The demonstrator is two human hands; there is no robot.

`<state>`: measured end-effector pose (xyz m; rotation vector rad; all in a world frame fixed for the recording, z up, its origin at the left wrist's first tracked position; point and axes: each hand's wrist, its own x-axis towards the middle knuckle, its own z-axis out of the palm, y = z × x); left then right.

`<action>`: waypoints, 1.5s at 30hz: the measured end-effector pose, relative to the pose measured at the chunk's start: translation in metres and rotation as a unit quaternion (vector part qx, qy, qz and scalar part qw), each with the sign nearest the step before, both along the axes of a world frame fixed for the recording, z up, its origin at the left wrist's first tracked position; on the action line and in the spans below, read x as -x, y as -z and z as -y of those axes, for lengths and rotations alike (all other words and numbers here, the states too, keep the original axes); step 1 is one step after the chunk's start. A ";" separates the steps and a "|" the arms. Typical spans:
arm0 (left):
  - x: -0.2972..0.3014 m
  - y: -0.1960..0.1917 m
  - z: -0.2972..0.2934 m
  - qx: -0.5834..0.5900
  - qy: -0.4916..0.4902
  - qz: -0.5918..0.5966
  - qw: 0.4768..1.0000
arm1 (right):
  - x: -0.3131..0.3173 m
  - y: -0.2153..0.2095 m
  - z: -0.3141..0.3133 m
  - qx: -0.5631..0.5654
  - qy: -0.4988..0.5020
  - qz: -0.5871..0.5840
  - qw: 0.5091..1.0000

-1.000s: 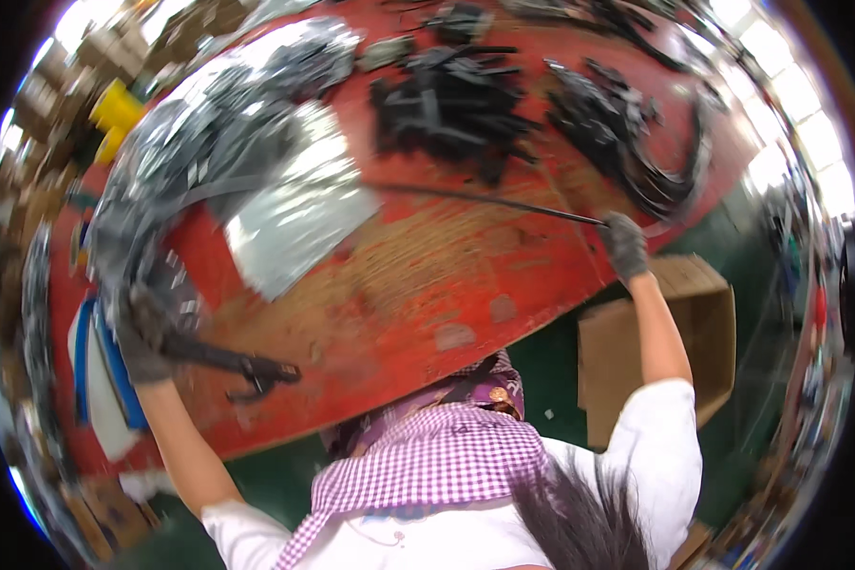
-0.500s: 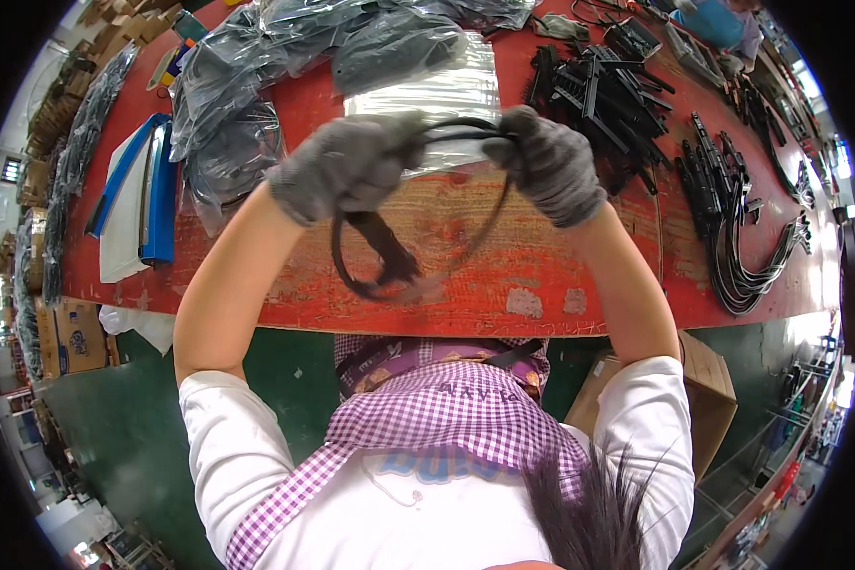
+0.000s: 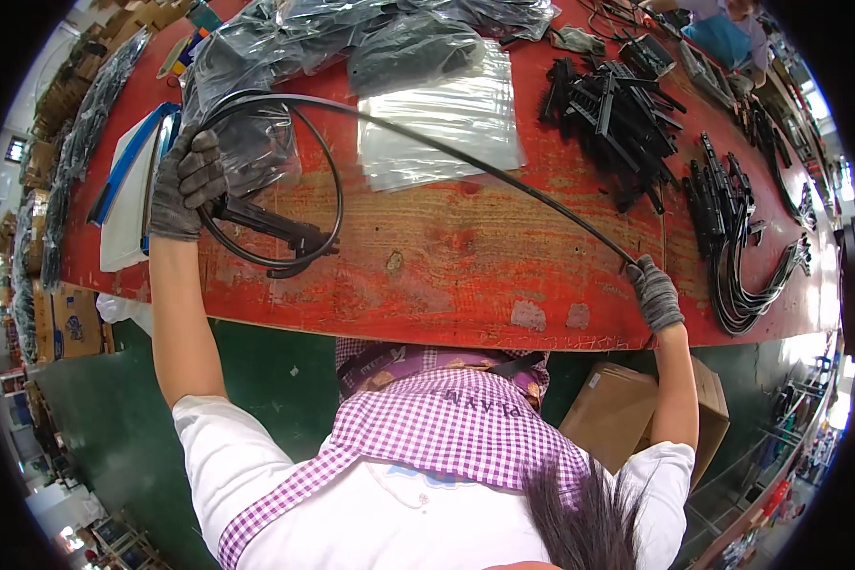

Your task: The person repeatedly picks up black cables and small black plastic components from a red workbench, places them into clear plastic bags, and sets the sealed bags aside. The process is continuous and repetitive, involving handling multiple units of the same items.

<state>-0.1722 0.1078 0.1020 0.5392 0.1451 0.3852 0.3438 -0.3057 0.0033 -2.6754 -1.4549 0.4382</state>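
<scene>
A black cable (image 3: pixel 503 175) runs in a long line over the table between my two gloved hands. My left hand (image 3: pixel 188 185), in a grey knit glove, is closed on the cable's coiled part at the left. Beside that hand a black plastic fitting (image 3: pixel 280 226) hangs at the loop, low above the tabletop. My right hand (image 3: pixel 655 293), gloved in grey too, pinches the cable's other stretch near the table's front right edge. Beneath the cable lies a stack of clear plastic bags (image 3: pixel 437 123).
Bagged dark parts (image 3: pixel 285 43) heap along the back left. A blue-edged white tray-like item (image 3: pixel 133 190) lies at the left. Black plastic parts (image 3: pixel 608 119) are piled back right, with bundled black cables (image 3: pixel 741 285) farther right. Cardboard boxes (image 3: pixel 608 408) stand below the table.
My hands have moved far apart, the left outward to the left and the right outward and nearer. The cable between them has opened from a small loop into a long stretch.
</scene>
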 end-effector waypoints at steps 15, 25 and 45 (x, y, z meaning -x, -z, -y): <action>-0.162 -0.024 0.103 -0.639 -0.139 -0.172 0.736 | 0.211 -0.135 -0.201 -0.433 -0.303 -0.051 0.847; -0.180 -0.047 0.131 -0.350 0.018 -0.358 0.866 | 0.123 -0.041 -0.185 -0.312 0.113 -0.539 0.774; -0.196 0.069 0.247 -0.793 0.191 -0.328 0.477 | 0.136 -0.006 -0.148 -0.199 0.107 -0.793 0.566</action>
